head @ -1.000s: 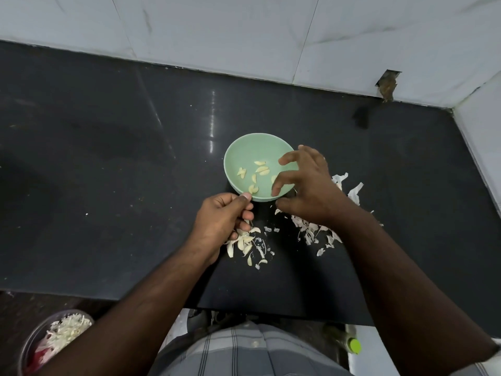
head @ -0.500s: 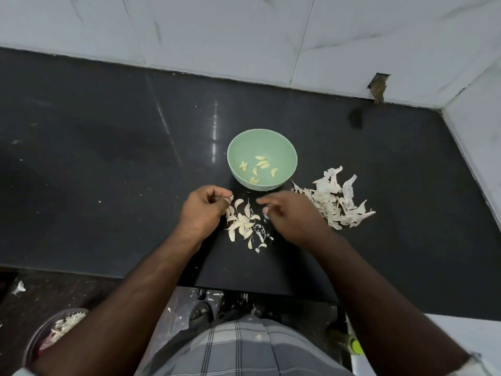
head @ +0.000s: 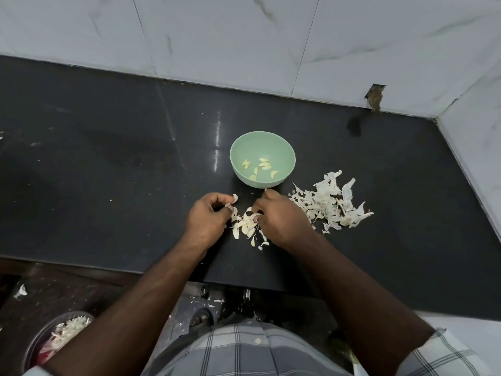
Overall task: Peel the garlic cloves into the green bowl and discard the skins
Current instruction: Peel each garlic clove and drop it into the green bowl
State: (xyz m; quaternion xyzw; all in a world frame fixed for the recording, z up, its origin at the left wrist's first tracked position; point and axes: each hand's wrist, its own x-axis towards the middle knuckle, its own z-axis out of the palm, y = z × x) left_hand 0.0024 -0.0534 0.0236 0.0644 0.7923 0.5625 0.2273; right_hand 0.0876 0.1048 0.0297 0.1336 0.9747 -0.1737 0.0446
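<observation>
A green bowl (head: 262, 142) stands on the black counter with several peeled garlic cloves (head: 260, 168) inside. Just in front of it lies a small heap of unpeeled cloves (head: 245, 226). My left hand (head: 207, 219) is at the heap's left side, pinching one garlic clove (head: 234, 198) between thumb and fingers. My right hand (head: 280, 218) rests on the heap's right side, its fingertips curled onto the cloves; whether it grips one is hidden. A pile of white garlic skins (head: 329, 203) lies to the right of my right hand.
The black counter (head: 108, 172) ends at a white tiled wall (head: 244, 42) behind and on the right. Below the counter's front edge at lower left stands a bin (head: 54, 340) with skins in it. A few scraps lie on the floor.
My right hand has left the bowl and come down to the heap of cloves, uncovering the skin pile. My left hand has stayed beside the heap, with a clove pinched in it.
</observation>
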